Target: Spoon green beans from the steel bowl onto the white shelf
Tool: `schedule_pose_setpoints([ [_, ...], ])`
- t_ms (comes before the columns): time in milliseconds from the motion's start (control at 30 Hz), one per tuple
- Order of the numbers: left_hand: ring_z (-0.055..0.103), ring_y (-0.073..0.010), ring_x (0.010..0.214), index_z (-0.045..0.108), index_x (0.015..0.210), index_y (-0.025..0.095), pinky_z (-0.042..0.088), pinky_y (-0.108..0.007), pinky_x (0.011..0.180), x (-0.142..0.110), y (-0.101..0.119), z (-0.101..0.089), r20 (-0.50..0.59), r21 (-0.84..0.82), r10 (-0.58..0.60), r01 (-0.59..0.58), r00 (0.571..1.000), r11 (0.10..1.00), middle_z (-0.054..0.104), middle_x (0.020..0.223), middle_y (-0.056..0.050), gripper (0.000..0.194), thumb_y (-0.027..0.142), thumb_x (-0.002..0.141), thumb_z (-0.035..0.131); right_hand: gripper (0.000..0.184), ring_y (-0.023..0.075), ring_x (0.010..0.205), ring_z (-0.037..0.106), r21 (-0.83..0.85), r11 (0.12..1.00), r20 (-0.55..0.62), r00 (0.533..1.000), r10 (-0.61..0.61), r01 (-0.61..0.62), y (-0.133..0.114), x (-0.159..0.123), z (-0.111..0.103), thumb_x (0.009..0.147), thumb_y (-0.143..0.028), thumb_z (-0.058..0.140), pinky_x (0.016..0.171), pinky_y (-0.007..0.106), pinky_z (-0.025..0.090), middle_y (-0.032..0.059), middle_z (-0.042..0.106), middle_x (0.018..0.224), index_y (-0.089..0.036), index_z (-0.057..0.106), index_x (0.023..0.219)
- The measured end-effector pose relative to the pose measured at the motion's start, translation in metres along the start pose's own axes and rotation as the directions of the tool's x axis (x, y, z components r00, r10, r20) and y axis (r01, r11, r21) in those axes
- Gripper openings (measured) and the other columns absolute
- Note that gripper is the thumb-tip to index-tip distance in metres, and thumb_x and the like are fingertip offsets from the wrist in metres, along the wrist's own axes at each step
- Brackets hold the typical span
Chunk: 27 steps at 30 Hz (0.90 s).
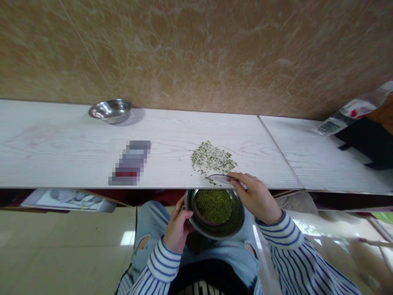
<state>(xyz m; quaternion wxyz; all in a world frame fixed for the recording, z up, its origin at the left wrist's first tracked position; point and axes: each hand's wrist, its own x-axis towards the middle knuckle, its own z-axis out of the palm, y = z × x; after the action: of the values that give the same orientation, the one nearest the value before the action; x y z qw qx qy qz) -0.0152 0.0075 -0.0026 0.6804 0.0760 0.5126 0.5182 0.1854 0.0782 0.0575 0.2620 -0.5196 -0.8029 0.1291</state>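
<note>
My left hand grips the left rim of a steel bowl, tilted below the front edge of the table. Inside the bowl lie many small green beans, which look like mung beans. Between the thumb and fingers of my right hand is a thin, translucent, rounded piece; its exact kind I cannot make out. It lies low over the tabletop at the near side of a spread pile of green beans and white grains. A few loose beans sit between the piece and the table edge.
A second steel bowl stands at the back left by the wall. A pixelated flat object lies left of the pile. At the far right are a clear bottle and a black object. An open drawer shows under the table.
</note>
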Motion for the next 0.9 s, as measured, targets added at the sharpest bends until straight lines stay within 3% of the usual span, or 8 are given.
schedule_pose_setpoints([
  [900, 0.056, -0.016, 0.072, 0.052, 0.114, 0.026, 0.045, -0.025, 0.05, 0.0009, 0.0007, -0.0036, 0.006, -0.013, -0.005, 0.005, 1.0, 1.0, 0.061, 0.092, -0.002, 0.055, 0.016, 0.06, 0.055, 0.024, 0.017, 0.088, 0.058, 0.029, 0.999, 0.047, 0.998, -0.034, 0.033, 0.0012, 0.0029, -0.0004, 0.087, -0.023, 0.041, 0.077, 0.035, 0.045, 0.0044, 0.065, 0.094, -0.023, 0.058, 0.103],
])
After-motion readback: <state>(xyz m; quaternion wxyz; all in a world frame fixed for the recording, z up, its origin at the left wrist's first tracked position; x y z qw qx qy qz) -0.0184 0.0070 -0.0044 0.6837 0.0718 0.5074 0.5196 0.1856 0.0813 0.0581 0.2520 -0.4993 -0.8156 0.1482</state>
